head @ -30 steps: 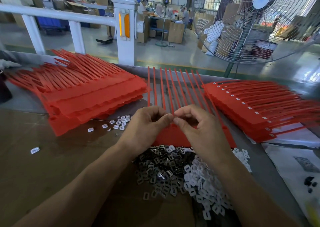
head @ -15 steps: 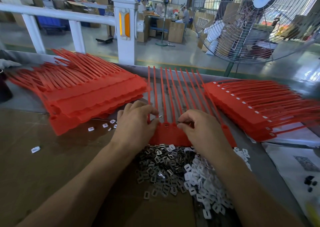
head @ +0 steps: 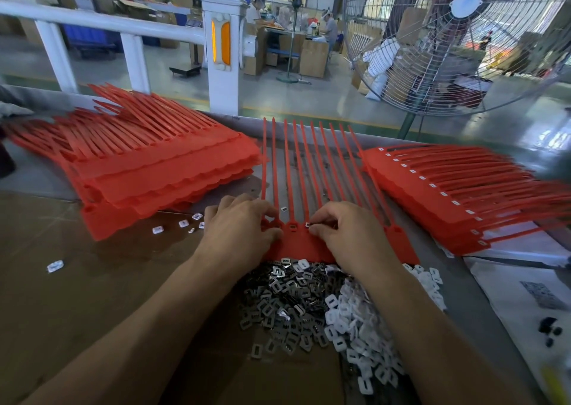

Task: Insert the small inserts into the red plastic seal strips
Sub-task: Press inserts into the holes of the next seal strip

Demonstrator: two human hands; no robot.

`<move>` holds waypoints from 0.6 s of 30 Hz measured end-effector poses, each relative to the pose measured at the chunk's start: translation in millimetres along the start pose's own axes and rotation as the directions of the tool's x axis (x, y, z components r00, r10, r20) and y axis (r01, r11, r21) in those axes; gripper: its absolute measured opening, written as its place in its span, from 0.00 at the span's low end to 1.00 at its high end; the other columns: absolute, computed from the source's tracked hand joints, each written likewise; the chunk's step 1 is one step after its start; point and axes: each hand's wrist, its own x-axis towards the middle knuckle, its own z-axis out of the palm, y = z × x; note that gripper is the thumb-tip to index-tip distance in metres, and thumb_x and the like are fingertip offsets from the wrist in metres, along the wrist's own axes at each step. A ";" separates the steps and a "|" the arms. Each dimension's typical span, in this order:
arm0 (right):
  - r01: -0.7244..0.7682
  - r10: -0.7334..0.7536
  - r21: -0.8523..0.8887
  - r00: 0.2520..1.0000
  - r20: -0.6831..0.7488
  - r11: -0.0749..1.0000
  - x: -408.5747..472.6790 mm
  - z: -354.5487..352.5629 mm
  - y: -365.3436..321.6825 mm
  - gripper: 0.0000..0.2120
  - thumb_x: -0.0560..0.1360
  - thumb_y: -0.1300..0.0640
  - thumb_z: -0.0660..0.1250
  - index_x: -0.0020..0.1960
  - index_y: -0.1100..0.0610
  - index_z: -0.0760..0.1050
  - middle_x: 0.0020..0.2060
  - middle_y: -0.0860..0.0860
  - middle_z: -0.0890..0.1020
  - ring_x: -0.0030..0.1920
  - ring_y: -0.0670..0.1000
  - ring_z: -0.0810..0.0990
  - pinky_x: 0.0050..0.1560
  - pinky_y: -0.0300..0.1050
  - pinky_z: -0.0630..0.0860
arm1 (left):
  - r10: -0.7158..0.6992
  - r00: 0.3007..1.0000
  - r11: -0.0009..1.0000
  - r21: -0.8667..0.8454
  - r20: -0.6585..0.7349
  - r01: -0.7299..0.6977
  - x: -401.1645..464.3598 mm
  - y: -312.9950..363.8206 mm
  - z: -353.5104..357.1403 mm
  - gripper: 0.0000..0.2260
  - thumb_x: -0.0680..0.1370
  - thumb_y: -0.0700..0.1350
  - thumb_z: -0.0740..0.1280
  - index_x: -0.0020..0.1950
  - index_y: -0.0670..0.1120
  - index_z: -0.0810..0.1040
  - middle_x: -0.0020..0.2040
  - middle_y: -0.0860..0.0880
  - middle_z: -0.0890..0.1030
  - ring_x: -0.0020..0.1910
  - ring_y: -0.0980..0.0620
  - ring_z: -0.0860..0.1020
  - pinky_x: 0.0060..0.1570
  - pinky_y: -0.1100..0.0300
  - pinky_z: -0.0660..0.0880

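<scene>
A red seal strip sheet (head: 309,244) lies flat at the centre of the table (head: 92,281), its thin tails fanning toward 12 o'clock. The left hand (head: 238,231) rests on the sheet's left end, fingers curled down onto the sockets and thumb pressed on the flat band. The right hand (head: 349,234) sits just at 3 o'clock from it, thumb and forefinger pinched together on a small insert (head: 307,225) at a socket. At 6 o'clock from the sheet lies a pile of dark metal inserts (head: 278,299) touching a pile of white inserts (head: 361,327). A stack of red sheets (head: 160,175) lies at 10 o'clock, and another stack with white inserts fitted (head: 448,197) lies at 2 o'clock.
</scene>
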 end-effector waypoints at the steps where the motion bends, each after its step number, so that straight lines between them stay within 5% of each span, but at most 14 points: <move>1: -0.002 0.002 -0.002 1.000 0.003 1.000 -0.1 -0.2 -0.3 0.03 0.76 0.50 0.75 0.50 0.46 0.84 0.44 0.39 0.82 0.45 0.41 0.78 0.43 0.36 0.71 | 0.002 1.000 1.000 -0.002 -0.002 -0.002 -0.1 -0.2 0.6 0.16 0.77 0.60 0.69 0.64 0.60 0.78 0.66 0.56 0.75 0.68 0.50 0.67 0.67 0.48 0.59; 12: 0.034 -0.034 0.000 0.998 0.051 0.999 -7.7 -9.1 -0.7 0.08 0.80 0.58 0.71 0.56 0.49 0.85 0.51 0.43 0.83 0.49 0.40 0.78 0.48 0.30 0.70 | 0.016 1.000 1.000 -0.004 -0.017 -0.016 1.1 -4.7 5.0 0.16 0.77 0.61 0.69 0.62 0.59 0.80 0.61 0.57 0.77 0.65 0.51 0.68 0.66 0.48 0.59; 18: 0.077 -0.073 -0.055 0.995 0.062 0.996 -10.2 -10.0 -3.1 0.09 0.82 0.57 0.68 0.58 0.49 0.85 0.51 0.46 0.80 0.53 0.47 0.78 0.56 0.43 0.76 | 0.012 1.000 1.000 -0.016 -0.012 -0.013 0.3 -4.4 6.0 0.14 0.77 0.59 0.69 0.61 0.59 0.80 0.61 0.56 0.77 0.65 0.50 0.68 0.68 0.47 0.59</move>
